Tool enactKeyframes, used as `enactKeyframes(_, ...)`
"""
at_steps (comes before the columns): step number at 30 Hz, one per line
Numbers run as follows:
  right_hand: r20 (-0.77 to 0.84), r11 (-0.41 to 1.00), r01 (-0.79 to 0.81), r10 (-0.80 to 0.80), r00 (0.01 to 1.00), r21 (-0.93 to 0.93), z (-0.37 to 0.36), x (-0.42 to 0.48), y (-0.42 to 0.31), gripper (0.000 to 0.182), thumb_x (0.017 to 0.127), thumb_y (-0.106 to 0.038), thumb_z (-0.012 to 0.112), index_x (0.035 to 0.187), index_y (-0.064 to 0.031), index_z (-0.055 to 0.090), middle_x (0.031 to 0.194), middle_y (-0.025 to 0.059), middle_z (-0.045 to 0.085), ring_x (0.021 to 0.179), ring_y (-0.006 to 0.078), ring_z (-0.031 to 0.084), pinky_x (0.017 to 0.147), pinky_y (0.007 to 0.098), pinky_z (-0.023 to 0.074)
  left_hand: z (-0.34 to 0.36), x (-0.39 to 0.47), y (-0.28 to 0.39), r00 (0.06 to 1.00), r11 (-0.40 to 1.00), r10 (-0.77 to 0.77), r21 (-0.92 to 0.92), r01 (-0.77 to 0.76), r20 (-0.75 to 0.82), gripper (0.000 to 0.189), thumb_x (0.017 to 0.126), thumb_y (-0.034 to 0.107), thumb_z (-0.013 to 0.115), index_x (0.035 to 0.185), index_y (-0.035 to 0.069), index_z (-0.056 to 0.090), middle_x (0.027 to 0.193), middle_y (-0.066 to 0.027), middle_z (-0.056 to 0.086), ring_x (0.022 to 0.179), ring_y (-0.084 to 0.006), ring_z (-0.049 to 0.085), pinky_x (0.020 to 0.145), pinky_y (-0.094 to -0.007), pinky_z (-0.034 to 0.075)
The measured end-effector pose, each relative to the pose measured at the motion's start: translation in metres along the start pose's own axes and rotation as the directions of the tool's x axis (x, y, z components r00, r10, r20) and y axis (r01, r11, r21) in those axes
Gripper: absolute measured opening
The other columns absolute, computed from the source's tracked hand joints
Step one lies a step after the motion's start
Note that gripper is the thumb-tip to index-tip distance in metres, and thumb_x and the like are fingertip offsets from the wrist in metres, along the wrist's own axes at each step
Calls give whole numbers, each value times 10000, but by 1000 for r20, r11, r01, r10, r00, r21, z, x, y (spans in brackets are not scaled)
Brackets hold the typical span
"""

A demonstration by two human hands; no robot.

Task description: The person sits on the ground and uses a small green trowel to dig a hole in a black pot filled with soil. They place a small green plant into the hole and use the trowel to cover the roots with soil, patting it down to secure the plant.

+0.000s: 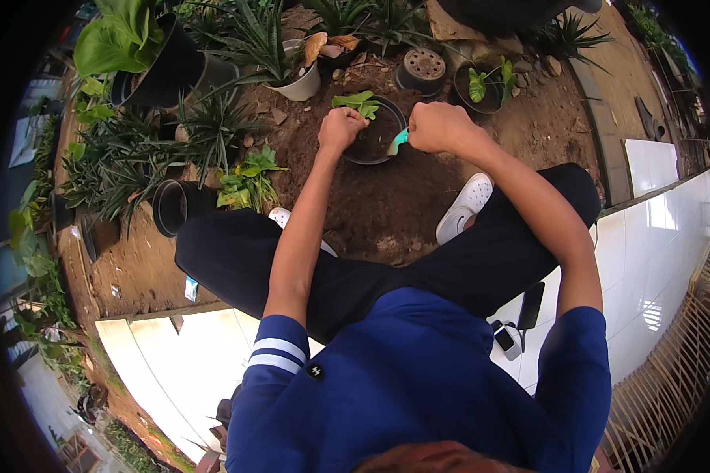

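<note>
In front of me a round black plastic pot [362, 161] stands on the ground with dark soil [380, 127] in it. My left hand [341, 128] is over its left rim, fingers pinched on a small leafy green plant [360, 105]. The plant's leaves spread past my fingertips; its lower stem is mostly hidden. At the pot's right side my right hand [444, 126] is closed around a small turquoise hand trowel [399, 142]. The trowel's soil-stained end points down at the near right rim, and the fist covers its grip.
Beyond the pot sit an upturned black pot [423, 70], a potted seedling [489, 88] and a white pot [296, 83] of spiky plants. Loose leafy plants [251, 180] and stacked black pots [180, 204] are at left. My white clogs [465, 207] flank bare soil. White tiles [645, 236] edge the right.
</note>
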State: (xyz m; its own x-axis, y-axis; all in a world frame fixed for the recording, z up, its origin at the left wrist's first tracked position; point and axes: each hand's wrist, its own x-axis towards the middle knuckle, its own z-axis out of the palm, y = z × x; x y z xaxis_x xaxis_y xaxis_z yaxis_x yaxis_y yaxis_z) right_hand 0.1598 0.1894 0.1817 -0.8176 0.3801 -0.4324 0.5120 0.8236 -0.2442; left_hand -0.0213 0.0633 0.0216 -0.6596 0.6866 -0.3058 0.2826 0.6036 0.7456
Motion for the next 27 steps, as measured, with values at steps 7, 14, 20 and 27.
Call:
enactKeyframes(7,-225,972,69,-120,967,-224,24,2,-18,176,741,-168,741,881,-61,739,863,143,743,839,315,740,725,424,582,9,-5,-1,998,999,-52,4,52,-37,170,812,209,772,950,113,749,858,-22,767,814,-195,728,736,-388,546)
enactKeyframes(14,-251,960,156,-215,944,-233,30,27,5,154,740,-133,728,873,-57,722,831,144,732,828,328,733,706,450,580,15,-2,-11,1000,970,-18,-241,17,-1,208,863,110,699,1047,16,676,891,-63,774,626,-162,708,644,-338,558)
enactKeyframes(20,-266,945,224,-286,921,-238,21,28,11,128,755,-94,686,870,-57,728,849,155,732,827,341,729,695,464,579,6,-6,-14,999,925,-48,-376,48,10,154,898,58,663,998,-38,596,968,-134,764,624,-160,704,604,-314,555)
enactKeyframes(27,-143,945,147,-195,970,-291,43,30,18,134,763,-96,690,872,-44,749,891,159,744,858,333,736,722,441,589,5,-15,6,997,931,-72,-355,80,36,219,913,27,602,1106,-27,512,1013,-178,750,626,-180,707,593,-316,556)
